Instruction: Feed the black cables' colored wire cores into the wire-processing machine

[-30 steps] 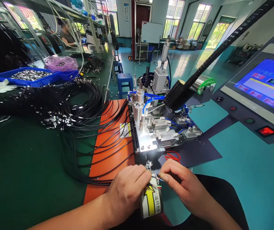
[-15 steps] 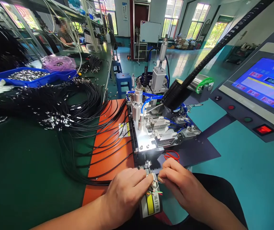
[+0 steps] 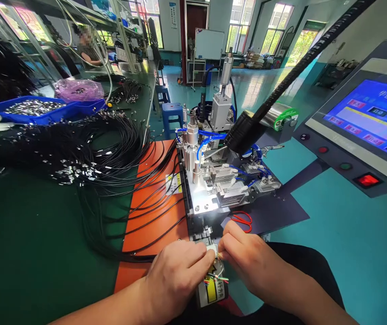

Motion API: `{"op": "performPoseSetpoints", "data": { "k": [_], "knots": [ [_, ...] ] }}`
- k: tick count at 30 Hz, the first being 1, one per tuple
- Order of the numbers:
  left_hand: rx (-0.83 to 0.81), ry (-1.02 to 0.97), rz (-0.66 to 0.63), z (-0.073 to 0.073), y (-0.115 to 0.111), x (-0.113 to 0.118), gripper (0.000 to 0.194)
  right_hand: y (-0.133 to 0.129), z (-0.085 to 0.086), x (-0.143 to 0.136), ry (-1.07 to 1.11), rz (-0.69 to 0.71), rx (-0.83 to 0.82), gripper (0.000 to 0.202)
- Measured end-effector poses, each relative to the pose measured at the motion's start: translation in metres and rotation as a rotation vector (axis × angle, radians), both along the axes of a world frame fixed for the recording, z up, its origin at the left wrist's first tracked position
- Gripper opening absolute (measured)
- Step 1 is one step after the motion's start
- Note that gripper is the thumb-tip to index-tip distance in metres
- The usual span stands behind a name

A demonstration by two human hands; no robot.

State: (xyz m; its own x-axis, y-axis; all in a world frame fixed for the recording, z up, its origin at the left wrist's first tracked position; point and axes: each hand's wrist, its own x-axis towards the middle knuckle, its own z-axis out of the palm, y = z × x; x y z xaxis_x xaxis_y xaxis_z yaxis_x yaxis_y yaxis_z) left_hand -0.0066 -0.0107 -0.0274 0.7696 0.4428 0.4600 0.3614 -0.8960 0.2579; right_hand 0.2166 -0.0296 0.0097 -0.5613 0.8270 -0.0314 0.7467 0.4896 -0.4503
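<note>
My left hand (image 3: 181, 273) is closed around the end of a black cable at the front of a machine (image 3: 202, 196). Thin coloured wires (image 3: 223, 279), red, green and white among them, stick out below its thumb. Fingertips of my right hand (image 3: 244, 253) are pinched together close to the left thumb, on a thin wire whose tip they mostly hide. A small white piece (image 3: 213, 248) shows between the hands. Under them sits a rounded part with a yellow and white label (image 3: 211, 292). Black cables (image 3: 135, 258) run from the left toward my left hand.
Red-handled scissors (image 3: 242, 220) lie behind my right hand. A bundle of black cables with metal ends (image 3: 78, 171) covers the green table. Blue trays (image 3: 27, 118) stand behind it. At right is a control screen (image 3: 366, 117). A person (image 3: 88, 47) sits far left.
My right hand has moved slightly left, nearer to my left thumb, closing the gap between them. The whole view has shifted a little.
</note>
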Motion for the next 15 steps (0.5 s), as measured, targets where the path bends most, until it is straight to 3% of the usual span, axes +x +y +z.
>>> {"op": "performPoseSetpoints", "data": {
  "k": [3, 5, 9, 11, 15],
  "knots": [
    [-0.039, -0.004, -0.032, 0.001, 0.002, 0.0, 0.016, 0.006, 0.002, -0.005, 0.044, 0.022, -0.011, 0.02],
    [-0.055, -0.012, -0.001, 0.001, 0.003, 0.001, 0.015, 0.01, 0.002, -0.005, 0.204, -0.034, -0.059, 0.022],
    [-0.128, -0.022, 0.112, 0.0, 0.003, 0.002, 0.011, 0.012, -0.007, 0.003, 0.592, -0.411, -0.247, 0.026],
    [-0.163, -0.018, 0.149, -0.002, 0.002, 0.002, 0.008, 0.009, -0.015, 0.007, 0.693, -0.521, -0.344, 0.022],
    [-0.176, -0.022, 0.174, -0.005, 0.002, 0.002, 0.007, 0.002, -0.026, 0.007, 0.746, -0.492, -0.369, 0.013]
  ]
}}
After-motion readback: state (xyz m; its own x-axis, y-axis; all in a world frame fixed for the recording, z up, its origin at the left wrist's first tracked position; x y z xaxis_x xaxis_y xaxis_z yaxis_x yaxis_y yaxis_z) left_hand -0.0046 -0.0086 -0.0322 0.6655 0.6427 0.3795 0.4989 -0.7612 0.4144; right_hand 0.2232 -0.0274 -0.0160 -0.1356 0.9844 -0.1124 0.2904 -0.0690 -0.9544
